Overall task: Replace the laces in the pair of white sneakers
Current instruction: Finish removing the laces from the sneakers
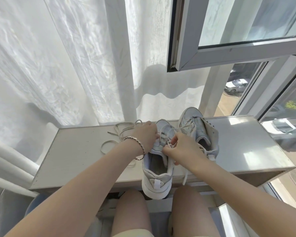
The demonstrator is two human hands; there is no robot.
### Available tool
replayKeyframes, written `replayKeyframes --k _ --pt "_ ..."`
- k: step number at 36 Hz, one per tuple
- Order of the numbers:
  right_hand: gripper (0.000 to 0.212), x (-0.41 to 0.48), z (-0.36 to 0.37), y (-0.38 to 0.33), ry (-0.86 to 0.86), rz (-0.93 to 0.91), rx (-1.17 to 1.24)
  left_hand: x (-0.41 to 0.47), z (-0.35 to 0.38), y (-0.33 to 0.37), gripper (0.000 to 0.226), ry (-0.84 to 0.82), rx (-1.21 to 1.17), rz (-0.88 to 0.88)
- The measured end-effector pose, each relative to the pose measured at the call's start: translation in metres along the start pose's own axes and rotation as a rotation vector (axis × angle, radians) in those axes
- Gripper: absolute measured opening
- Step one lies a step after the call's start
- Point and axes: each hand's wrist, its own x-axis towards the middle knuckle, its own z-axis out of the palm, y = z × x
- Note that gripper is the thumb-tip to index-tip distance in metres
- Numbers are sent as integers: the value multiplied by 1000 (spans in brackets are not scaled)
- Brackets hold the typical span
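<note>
Two white sneakers, near sneaker [154, 175] and far sneaker [193, 122]; one loose lace [120, 132], one threaded lace [185, 176]; two hands, left hand [144, 135], right hand [183, 147]; one bracelet [140, 146].

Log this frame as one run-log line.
left hand: holds near sneaker | right hand: pinches threaded lace | second sneaker: on sill | loose lace: on sill, left
</note>
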Motion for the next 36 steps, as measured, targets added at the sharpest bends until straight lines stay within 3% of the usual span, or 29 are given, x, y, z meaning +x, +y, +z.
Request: replayKeyframes --k 2,5,8,11,16,22,25,31,34,36 --pt "24 0 1 1 3 15 22 -6 3 -6 7 112 -359 -113" --pt "22 -1 3 2 11 24 38 -13 11 -13 20 212 -871 -203" --pt "19 -2 5 2 32 4 32 -16 12 -16 23 181 -1095 -202" --pt "17 -1 7 -1 44 -16 7 -17 6 -21 20 63 -1011 -163" --pt "18 1 13 -2 56 -22 -42 -16 -4 -24 4 152 -313 -17" --pt "24 4 13 -2 10 17 -89 -19 -3 -22 35 262 -25 100" --pt "23 6 13 -3 -14 16 -111 -20 -7 -19 47 230 -170 76" --pt "14 3 11 2 33 26 -30 -26 -19 -29 53 340 -1063 12" --pt "12 2 11 5 60 16 -23 -33 -23 -32 46 330 -1053 37" --pt "11 1 12 5 72 13 -19 -37 -22 -36 44 336 -742 115"
